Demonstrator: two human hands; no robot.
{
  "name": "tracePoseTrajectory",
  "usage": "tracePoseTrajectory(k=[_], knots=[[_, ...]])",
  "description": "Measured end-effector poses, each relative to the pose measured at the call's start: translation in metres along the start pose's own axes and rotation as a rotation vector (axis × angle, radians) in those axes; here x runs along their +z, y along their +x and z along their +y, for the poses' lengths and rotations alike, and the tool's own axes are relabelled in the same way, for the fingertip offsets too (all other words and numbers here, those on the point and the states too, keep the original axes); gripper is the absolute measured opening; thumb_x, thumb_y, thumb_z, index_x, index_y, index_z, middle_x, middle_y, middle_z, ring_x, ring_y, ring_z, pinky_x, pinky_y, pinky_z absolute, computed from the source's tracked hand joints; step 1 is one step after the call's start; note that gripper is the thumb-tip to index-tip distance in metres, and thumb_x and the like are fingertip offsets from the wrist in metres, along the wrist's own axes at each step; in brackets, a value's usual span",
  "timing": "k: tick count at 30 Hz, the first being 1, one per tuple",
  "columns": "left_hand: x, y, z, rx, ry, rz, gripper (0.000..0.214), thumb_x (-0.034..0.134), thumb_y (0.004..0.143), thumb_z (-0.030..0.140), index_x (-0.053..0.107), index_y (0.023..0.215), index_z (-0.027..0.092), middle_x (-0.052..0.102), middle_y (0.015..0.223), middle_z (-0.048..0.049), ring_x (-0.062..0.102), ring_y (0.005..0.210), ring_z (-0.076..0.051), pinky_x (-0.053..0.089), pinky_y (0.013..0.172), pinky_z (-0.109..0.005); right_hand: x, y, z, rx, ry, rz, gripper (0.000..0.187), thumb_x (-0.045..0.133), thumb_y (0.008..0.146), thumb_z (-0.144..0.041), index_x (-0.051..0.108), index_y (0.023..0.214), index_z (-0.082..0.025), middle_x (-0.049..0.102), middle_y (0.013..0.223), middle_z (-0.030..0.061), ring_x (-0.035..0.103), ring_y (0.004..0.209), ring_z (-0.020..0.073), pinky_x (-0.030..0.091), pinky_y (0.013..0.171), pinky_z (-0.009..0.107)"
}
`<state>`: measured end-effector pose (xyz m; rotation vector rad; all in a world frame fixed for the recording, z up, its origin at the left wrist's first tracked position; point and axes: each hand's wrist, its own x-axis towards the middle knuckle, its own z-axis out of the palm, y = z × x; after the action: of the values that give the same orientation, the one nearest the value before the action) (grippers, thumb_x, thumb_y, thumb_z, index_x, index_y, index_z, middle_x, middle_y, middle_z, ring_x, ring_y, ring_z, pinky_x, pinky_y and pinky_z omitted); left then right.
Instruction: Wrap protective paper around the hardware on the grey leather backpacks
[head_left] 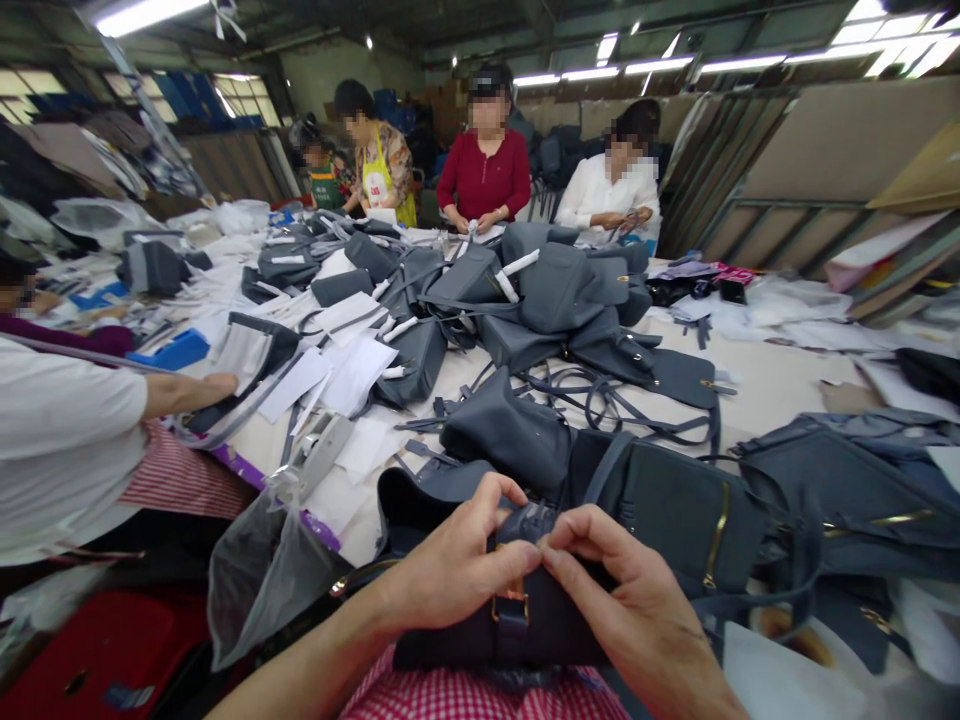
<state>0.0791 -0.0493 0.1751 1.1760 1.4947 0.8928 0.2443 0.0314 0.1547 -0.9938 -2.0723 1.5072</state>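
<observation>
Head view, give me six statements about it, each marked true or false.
1. The left hand and right hand are close together. True.
2. Both hands wear gloves. False: both are bare.
3. The buckle below the hands is silver. False: the buckle is gold, on a dark bag.
4. A co-worker in red is across the table. True.
5. The phone lies left of the bag heap. False: the phone lies right of the bag heap.
6. A see-through sack hangs by the table. True.
</observation>
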Motion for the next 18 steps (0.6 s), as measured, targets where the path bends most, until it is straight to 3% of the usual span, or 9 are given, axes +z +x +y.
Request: tracePoseTrajectory(k=[4,10,18], knots=[[-0.005,-0.0021,-0.0066,0.054,0.007,-0.092,0.027,0.048,0.088,0.024,0.037,0.112,0.021,0.046,0.081,0.0044,0.044,0.068,-0.011,0.038,0.064,-0.024,0.0023,-0.0011,0.0022,0.006,0.01,-0.055,0.02,0.056,0.084,-0.037,0.057,0.071,-0.022,0.062,0.066,-0.0027,0.057,0.06,0.0126,0.042,0.053,0.019],[-0.0039,-0.0057,-0.002,0.041,0.102,0.02,0.042,0.053,0.084,0.02,0.032,0.12,0.021,0.054,0.088,0.0017,0.052,0.08,-0.015,0.041,0.076,-0.029,-0.0008,0.0011,0.0024,0.036,0.003,-0.068,0.019,0.056,0.084,-0.038,0.058,0.073,-0.022,0.064,0.067,-0.0029,0.056,0.06,0.0126,0.041,0.053,0.019],[-0.0094,-0.0106,0.0004,0.072,0.038,-0.072,0.043,0.046,0.085,0.014,0.034,0.125,0.022,0.054,0.087,0.003,0.053,0.08,-0.013,0.042,0.077,-0.029,-0.0035,0.0003,0.006,0.079,0.031,-0.094,0.016,0.056,0.084,-0.037,0.058,0.077,-0.023,0.068,0.071,-0.0026,0.059,0.064,0.0133,0.043,0.057,0.02]])
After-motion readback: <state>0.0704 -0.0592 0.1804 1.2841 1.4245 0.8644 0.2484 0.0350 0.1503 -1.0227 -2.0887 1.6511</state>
